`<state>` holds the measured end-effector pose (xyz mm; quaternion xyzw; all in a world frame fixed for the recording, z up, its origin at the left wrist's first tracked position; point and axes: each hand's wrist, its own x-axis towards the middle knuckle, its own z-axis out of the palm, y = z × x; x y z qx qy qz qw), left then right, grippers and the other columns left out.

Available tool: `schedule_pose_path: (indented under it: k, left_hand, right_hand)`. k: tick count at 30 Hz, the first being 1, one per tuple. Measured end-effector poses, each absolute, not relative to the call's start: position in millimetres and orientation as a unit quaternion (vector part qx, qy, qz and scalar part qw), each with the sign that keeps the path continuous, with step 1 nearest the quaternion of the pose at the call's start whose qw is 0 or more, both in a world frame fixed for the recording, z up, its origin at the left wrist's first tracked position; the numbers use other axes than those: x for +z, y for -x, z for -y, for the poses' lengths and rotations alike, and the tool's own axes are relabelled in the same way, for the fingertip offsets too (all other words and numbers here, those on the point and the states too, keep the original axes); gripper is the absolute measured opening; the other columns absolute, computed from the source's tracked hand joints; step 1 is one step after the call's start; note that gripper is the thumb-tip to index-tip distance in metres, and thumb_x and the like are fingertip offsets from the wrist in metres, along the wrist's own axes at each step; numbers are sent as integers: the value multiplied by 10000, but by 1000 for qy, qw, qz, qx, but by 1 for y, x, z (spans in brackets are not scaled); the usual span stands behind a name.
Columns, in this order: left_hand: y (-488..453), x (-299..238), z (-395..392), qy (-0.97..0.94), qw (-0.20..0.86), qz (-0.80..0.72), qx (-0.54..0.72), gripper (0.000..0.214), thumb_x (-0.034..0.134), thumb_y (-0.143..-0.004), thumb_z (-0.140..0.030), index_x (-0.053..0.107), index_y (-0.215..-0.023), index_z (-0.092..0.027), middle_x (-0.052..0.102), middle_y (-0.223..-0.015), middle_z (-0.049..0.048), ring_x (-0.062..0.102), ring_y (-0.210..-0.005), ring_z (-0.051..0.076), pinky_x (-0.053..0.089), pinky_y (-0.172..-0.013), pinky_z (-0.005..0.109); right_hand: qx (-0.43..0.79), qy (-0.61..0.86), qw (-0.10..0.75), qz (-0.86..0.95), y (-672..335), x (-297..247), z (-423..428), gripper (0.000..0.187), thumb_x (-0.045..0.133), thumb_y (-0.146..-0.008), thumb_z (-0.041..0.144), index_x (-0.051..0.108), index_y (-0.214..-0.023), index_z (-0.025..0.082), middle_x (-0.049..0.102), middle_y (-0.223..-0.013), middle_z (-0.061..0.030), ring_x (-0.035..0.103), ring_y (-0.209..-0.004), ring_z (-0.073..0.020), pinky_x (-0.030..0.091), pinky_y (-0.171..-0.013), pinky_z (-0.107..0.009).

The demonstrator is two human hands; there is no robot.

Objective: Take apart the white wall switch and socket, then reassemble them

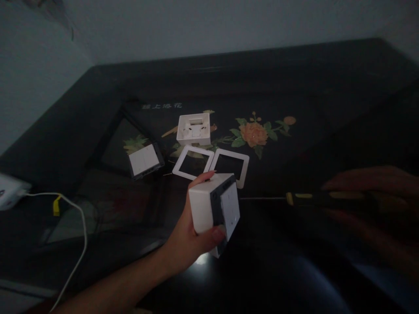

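My left hand is closed round a white wall-switch box with a dark inner frame, holding it above the dark table with the switch face turned to the right. My right hand, dim and blurred at the right, grips a screwdriver with a black and yellow handle. Its thin shaft points left, with the tip just short of the box's face.
On the table behind lie two white square frames, an empty white back box and a switch module. A white cable with a yellow tag runs from a white device at the left edge. A flower is painted on the tabletop.
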<state>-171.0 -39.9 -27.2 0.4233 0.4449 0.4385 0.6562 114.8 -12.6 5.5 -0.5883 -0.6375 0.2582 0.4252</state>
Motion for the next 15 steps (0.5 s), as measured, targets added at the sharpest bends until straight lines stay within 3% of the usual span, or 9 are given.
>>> schedule_pose_path:
  k: [3,6,9,12,15]
  left_hand:
    - [171,-28,40,-441,657,-428,436,816,773,-762,-508,300,-1412,-368,535,-1256,68,560,-1060,288,462,-878,405]
    - [173,-30,41,-473,635,-422,441,764,790,-757,-471,330,-1363,-395,533,-1268,42,564,-1078,267,465,-883,383]
    - [174,-34,39,-471,624,-433,449,763,782,-764,-500,335,-1375,-397,536,-1279,35,565,-1099,258,472,-898,375]
    - [175,-37,37,-443,633,-432,465,768,749,-781,-556,325,-1399,-389,565,-1238,36,577,-1088,252,487,-894,370]
    - [176,-40,36,-439,634,-435,465,767,746,-782,-566,336,-1406,-390,552,-1271,39,570,-1127,270,486,-913,385]
  right_hand:
    - [148,549,339,750,-110,7,9,387,666,-817,591,662,-1114,344,682,-1111,-8,643,-998,-241,475,-820,-369]
    - [43,564,290,772,-110,6,10,299,475,-960,540,640,-1109,341,694,-914,9,659,-756,-188,484,-647,-338]
    - [39,559,293,775,-108,6,12,205,516,-967,460,652,-1082,360,669,-870,39,636,-676,-150,485,-599,-305]
    - [89,523,341,776,-104,7,12,268,649,-889,469,645,-1132,357,654,-1103,19,666,-929,-189,529,-738,-319]
    - [93,522,341,777,-101,7,12,375,609,-897,551,612,-1182,308,621,-1220,-31,656,-1019,-225,545,-782,-350]
